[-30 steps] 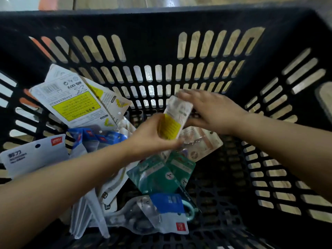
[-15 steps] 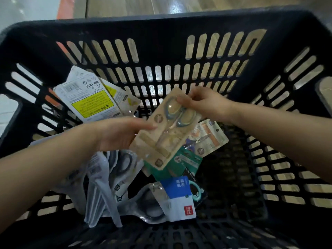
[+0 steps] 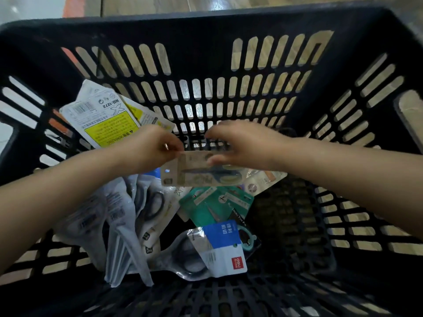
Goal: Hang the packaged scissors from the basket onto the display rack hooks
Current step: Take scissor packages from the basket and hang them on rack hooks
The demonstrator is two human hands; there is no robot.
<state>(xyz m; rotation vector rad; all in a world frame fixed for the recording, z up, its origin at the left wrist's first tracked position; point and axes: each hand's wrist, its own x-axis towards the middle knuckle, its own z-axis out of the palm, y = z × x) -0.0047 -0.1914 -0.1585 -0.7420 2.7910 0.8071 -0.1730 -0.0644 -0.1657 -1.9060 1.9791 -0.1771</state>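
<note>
upper left of the frame there's a white and yellow pack (image 3: 105,124) leaning on the black basket (image 3: 206,49) wall, with a heap of clear bagged scissors (image 3: 128,216) below it at lower left. mid frame, the left hand (image 3: 148,152) pinches the top left edge of a tan carded scissors pack (image 3: 196,172), held flat above the pile inside the basket. the right hand (image 3: 247,145) clamps its right end, thumb on the front. a teal pack (image 3: 215,204) and a blue and white pack (image 3: 226,245) lie underneath. no rack in view. i'd guess the edge pinch could slip, or the card might snag on the basket wall on the way out.
</note>
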